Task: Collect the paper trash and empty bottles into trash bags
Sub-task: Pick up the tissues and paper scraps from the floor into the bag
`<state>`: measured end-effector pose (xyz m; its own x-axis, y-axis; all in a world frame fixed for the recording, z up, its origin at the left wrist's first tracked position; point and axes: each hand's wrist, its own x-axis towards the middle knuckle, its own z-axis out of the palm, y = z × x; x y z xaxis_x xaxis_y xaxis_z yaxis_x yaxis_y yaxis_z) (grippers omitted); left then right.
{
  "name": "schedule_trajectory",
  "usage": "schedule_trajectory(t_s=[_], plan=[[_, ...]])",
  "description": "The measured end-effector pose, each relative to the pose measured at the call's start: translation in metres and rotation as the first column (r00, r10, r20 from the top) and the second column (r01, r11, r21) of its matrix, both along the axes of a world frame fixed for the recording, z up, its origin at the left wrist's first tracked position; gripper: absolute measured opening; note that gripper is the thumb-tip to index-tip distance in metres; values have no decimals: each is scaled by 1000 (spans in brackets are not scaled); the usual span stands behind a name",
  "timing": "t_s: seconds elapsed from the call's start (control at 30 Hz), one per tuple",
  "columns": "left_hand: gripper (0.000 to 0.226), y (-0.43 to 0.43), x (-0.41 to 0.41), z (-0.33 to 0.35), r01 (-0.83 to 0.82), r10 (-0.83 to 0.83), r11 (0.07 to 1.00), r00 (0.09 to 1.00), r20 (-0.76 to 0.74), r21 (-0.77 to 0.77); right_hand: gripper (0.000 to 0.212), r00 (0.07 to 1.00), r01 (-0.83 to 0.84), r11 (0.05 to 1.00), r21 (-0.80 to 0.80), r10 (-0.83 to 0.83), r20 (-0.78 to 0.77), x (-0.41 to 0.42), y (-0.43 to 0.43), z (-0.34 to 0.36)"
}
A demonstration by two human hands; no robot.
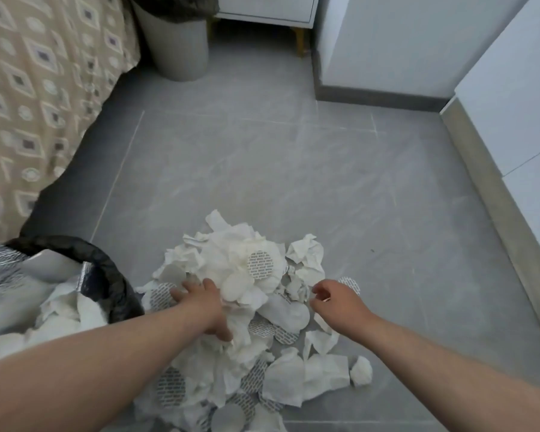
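We're down low over the grey tiled floor [293, 169] and here's the paper trash [231, 263], a big heap of crumpled white tissue sitting in the middle of it, right in front of us. Mixed through the heap we see round discs [260, 265] printed with rows of grey marks, one lying on top and more scattered at the near edge.

The left hand [205, 302] is on the left side of the heap, fingers [178, 295] stretched out and spread against the paper, thumb tucked down into the tissue, pressing rather than clenching. The right hand [334, 302] hovers over the right edge of the heap with its fingers curled in toward the thumb; we cannot tell whether it pinches a scrap or holds nothing.

At our lower left, touching the edge of the heap, stands the trash bag [106, 266], black, mouth open, with white paper inside it. Further back against the patterned bedcover [38, 88] there's a grey bin [181, 48] with a dark liner, well apart from the heap. White cabinets [527, 104] run along the right side
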<state>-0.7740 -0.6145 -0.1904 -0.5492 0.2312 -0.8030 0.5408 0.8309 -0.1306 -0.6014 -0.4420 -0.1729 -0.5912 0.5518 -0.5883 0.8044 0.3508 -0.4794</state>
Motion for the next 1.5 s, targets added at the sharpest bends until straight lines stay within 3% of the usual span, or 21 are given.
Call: schedule_trajectory(t_s=[0.13, 0.23, 0.33, 0.43, 0.5, 0.63, 0.7, 0.97, 1.17, 1.33, 1.5], plan=[[67, -15, 2, -11, 154, -154, 975, 988, -8, 161, 37, 975, -214, 966, 143, 221, -30, -31, -6, -2], [45, -26, -4, -15, 240, -244, 943, 970, -14, 231, 53, 947, -295, 938, 182, 312, -77, -69, -15, -6], [33, -30, -7, -18, 309, -315, 925, 949, -10, 222, 69, 984, -160, 982, 105, 167, -61, -106, -27, -14], [31, -30, -9, -19, 315, -322, 924, 947, -6, 216, 85, 997, 33, 999, -35, -30, 68, -124, -35, -31], [30, -29, -9, -17, 317, -324, 921, 946, -9, 227, 78, 994, 46, 998, -48, -41, 104, -125, -41, -42], [28, -29, -8, -16, 290, -306, 920, 952, 18, 263, 26, 990, 127, 991, -42, -129, -56, -120, -48, -41], [26, -27, -9, -10, 292, -310, 916, 950, 26, 274, 16, 985, 131, 989, -75, -139, -106, -114, -43, -31], [19, -21, -3, 34, 286, -318, 863, 948, 10, 417, 17, 984, 70, 996, 63, -59, -167, -71, 1, 36], [11, -38, 12, 71, 236, -325, 788, 944, 59, 568, 22, 961, 158, 986, -53, -166, -220, -39, -8, 80], [29, -57, 14, 102, 184, -300, 727, 952, 65, 661, 17, 946, 168, 982, -87, -185, -267, -32, -21, 100], [11, -83, 5, 137, -4, -162, 594, 979, 125, 804, 16, 889, 260, 950, -171, -305, -342, -32, -24, 109]])
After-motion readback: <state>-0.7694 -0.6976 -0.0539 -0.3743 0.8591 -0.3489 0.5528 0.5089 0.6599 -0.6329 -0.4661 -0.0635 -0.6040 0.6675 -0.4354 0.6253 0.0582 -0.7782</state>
